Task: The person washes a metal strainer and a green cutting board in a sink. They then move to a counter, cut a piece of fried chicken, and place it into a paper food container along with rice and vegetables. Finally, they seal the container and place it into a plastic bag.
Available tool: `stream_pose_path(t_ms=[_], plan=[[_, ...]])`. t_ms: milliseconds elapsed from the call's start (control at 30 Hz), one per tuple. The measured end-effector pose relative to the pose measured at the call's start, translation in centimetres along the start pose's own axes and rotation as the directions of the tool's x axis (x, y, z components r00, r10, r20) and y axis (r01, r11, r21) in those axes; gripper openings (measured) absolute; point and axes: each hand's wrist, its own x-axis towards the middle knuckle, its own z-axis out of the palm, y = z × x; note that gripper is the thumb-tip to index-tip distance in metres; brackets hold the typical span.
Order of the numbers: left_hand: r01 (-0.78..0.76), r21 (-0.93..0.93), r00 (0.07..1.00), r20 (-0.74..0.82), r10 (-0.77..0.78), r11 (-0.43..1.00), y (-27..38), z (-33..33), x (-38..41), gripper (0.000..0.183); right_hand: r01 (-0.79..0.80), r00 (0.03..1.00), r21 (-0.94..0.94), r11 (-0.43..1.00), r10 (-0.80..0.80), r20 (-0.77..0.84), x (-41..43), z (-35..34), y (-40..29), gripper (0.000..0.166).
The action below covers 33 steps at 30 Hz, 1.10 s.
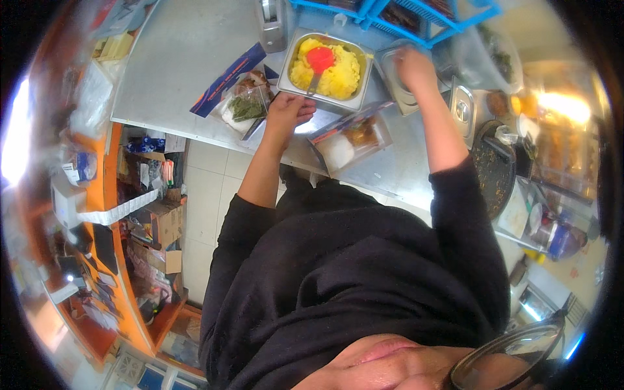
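Note:
My left hand (pixel 291 113) is at the front left corner of a steel food pan (pixel 368 83), its fingers loosely curled. Whether it grips the rim cannot be made out. Yellow mashed food (pixel 347 70) fills this pan, and a red measuring scoop (pixel 321 57) with a dark handle lies on top. My right hand (pixel 415 68) reaches into a second steel pan (pixel 408 105) to the right; its fingertips are blurred. By my left hand stands an opened food box (pixel 229 80) holding white rice, a bag of green leaves and brown food. Another box (pixel 353 141) with rice and browned food sits between my arms.
Blue plastic baskets (pixel 404 24) stand at the back of the steel table (pixel 165 63), near a metal dispenser (pixel 272 24). At right are a clear tub (pixel 487 58), a steel lid (pixel 462 112) and a dark tray (pixel 492 175). An orange shelf unit (pixel 134 282) stands left.

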Motion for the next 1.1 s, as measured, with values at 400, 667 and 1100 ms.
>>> stream_pose_path(t_ms=[400, 667, 1100], plan=[[-0.036, -0.363, 0.999, 0.000, 0.039, 0.931, 0.2, -0.3, 0.1, 0.026, 0.681, 0.713, 0.121, 0.722, -0.692, 0.110, -5.5, -1.2, -13.1, 0.023], [0.104, -0.220, 0.991, 0.100, -0.083, 0.970, -0.8, 0.7, -0.6, 0.028, 0.506, 0.862, -0.268, 0.820, -0.481, 0.157, -4.0, -2.0, -13.1, 0.014], [0.076, -0.285, 0.988, 0.153, -0.033, 0.956, -0.3, 1.6, -1.5, 0.029, 0.561, 0.804, -0.175, 0.809, -0.483, 0.347, -7.7, -4.4, -13.2, 0.015]])
